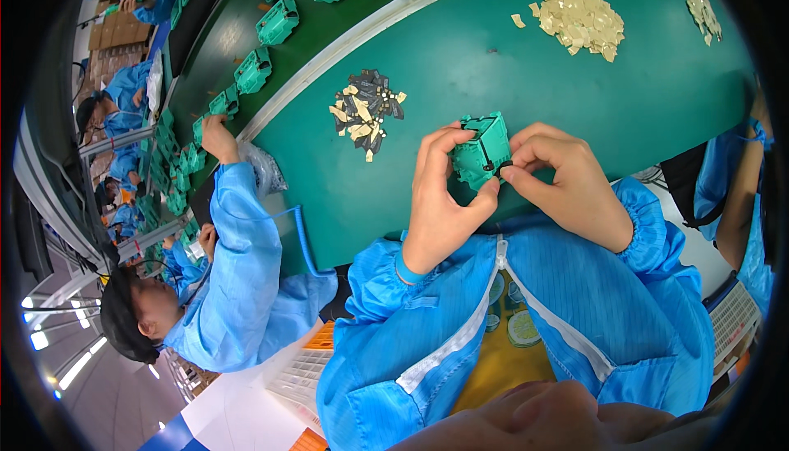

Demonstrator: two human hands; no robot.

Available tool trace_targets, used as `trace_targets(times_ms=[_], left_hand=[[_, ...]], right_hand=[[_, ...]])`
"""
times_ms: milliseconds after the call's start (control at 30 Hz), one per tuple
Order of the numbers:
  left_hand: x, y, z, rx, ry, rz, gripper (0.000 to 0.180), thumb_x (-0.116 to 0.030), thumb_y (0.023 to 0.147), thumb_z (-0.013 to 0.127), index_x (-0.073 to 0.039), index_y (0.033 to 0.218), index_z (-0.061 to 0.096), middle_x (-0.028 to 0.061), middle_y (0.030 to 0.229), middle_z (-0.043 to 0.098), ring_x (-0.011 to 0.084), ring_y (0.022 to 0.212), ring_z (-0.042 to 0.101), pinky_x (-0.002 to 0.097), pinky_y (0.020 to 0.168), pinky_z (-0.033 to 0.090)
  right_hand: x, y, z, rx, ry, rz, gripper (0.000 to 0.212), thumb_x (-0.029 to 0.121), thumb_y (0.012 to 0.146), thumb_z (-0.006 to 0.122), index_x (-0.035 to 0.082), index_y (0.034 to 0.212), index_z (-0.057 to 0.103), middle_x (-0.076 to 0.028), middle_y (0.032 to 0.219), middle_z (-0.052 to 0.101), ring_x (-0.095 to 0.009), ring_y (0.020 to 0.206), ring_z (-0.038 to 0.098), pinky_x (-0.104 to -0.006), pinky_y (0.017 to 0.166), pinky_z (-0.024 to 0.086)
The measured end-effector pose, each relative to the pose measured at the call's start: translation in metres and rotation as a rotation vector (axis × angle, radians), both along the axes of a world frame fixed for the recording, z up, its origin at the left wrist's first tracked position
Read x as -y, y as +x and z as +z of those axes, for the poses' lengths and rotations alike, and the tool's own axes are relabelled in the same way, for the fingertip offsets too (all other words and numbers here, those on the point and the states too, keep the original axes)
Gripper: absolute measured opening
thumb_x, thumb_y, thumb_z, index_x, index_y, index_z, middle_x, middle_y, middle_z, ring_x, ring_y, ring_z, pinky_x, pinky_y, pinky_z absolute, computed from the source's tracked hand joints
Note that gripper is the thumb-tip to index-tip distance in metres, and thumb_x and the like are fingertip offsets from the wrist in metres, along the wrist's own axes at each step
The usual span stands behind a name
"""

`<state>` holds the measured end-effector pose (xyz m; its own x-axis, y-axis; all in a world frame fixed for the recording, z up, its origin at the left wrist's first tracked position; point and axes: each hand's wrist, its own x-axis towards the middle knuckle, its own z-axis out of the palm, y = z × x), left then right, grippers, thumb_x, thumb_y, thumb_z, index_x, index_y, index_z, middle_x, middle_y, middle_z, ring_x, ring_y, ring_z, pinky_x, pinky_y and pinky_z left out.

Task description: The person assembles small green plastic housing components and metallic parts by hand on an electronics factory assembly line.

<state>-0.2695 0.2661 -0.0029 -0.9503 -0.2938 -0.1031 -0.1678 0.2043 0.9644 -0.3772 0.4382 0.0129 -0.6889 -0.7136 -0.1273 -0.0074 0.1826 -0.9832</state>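
A teal plastic housing (482,145) with ribbed, moulded edges is held up over the near side of the table. My left hand (442,214) grips it from the left, thumb below and fingers curled along the upper side. A black strip runs across the housing's face. At the lower right corner my right hand (569,178) pinches a small black part (504,170) between thumb and index finger, against the housing. The fingertips partly cover that part, so its exact shape is hidden.
On the green table (460,64) lie a pile of black and cream pieces (366,110), a cream pile (580,19) and a smaller pale pile (700,12). Beyond a pale rail (362,27), a conveyor (222,44) carries several teal housings (278,22). A co-worker's arm (240,204) reaches there from the left.
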Motion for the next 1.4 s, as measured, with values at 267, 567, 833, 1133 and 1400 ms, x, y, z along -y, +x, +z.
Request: trace_targets(times_ms=[267, 567, 833, 1133, 1400], left_hand=[[-0.001, 0.000, -0.003, -0.024, 0.008, 0.004, 0.057, 0.009, 0.079, 0.066, -0.001, 0.134, 0.051, 0.0151, 0.138, 0.042, 0.0298, 0.138, 0.046, 0.0508, 0.113, 0.047], [0.000, 0.000, -0.005, -0.028, -0.052, 0.008, 0.058, 0.010, 0.078, 0.066, -0.002, 0.132, 0.049, 0.0157, 0.137, 0.042, 0.0300, 0.137, 0.047, 0.0510, 0.113, 0.047], [0.003, 0.001, -0.004, -0.053, -0.002, -0.019, 0.059, 0.009, 0.078, 0.067, -0.002, 0.133, 0.049, 0.0153, 0.138, 0.041, 0.0287, 0.137, 0.046, 0.0505, 0.113, 0.046], [0.008, -0.008, 0.007, -0.179, -0.116, -0.026, 0.066, -0.001, 0.082, 0.081, 0.000, 0.142, 0.055, 0.0161, 0.142, 0.051, 0.0286, 0.130, 0.055, 0.0430, 0.110, 0.047], [0.000, -0.017, 0.005, -0.214, -0.470, 0.042, 0.058, -0.008, 0.082, 0.082, 0.000, 0.135, 0.062, 0.0166, 0.131, 0.063, 0.0353, 0.120, 0.059, 0.0428, 0.101, 0.049]], right_hand=[[0.003, 0.001, 0.001, -0.089, 0.033, -0.001, 0.010, 0.002, 0.088, 0.073, -0.005, 0.085, 0.066, -0.013, 0.088, 0.065, -0.024, 0.071, 0.067, -0.0344, 0.064, 0.051], [0.005, 0.000, 0.000, -0.125, 0.017, -0.004, 0.013, 0.002, 0.087, 0.073, -0.004, 0.083, 0.063, -0.013, 0.086, 0.064, -0.023, 0.072, 0.067, -0.0335, 0.065, 0.051], [0.003, -0.013, -0.022, 0.441, -0.082, 0.002, 0.018, 0.002, 0.093, 0.072, 0.003, 0.102, 0.057, -0.002, 0.087, 0.065, -0.009, 0.076, 0.061, -0.0263, 0.068, 0.050], [0.006, -0.033, -0.032, 0.728, -0.353, -0.059, 0.020, 0.012, 0.101, 0.066, 0.005, 0.117, 0.057, -0.001, 0.095, 0.068, -0.009, 0.087, 0.062, -0.0240, 0.077, 0.049], [0.007, -0.036, -0.011, 0.701, -0.253, -0.130, 0.045, 0.014, 0.100, 0.068, -0.001, 0.140, 0.053, -0.010, 0.116, 0.069, -0.015, 0.103, 0.066, -0.0287, 0.088, 0.053]])
